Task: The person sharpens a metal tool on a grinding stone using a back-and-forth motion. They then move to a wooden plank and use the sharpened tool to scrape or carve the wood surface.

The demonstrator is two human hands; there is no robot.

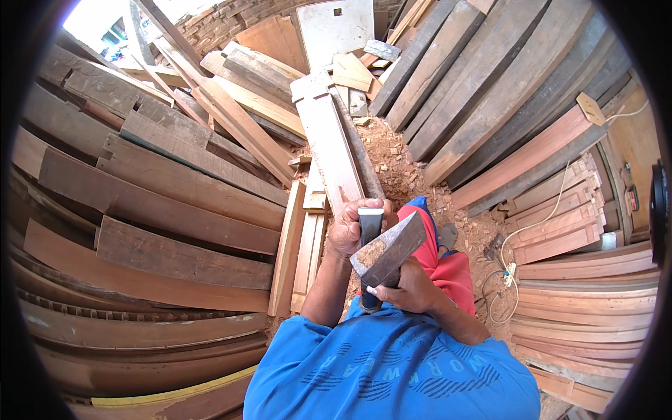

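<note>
My left hand [344,229] is closed around a dark, flat chisel-like tool [370,222], whose bright, squared end points up. Just right of it, my right hand [418,288] grips a mallet [389,250] with a heavy, block-shaped grey head and a worn brown face. The mallet head covers part of the chisel and of my right fingers. A pale wrap shows on a right fingertip. Beyond my hands a long planed timber [327,136] stretches away, its near end beside my left hand. A darker beam [357,150] runs along its right side.
Stacked dark planks [168,203] fill the left side. Long beams [490,77] lean at the far right, with jointed pieces [560,210] nearer. A pale cable [532,227] loops down to a socket [509,273]. Wood chips [395,157] cover the ground. A white panel [336,35] stands behind.
</note>
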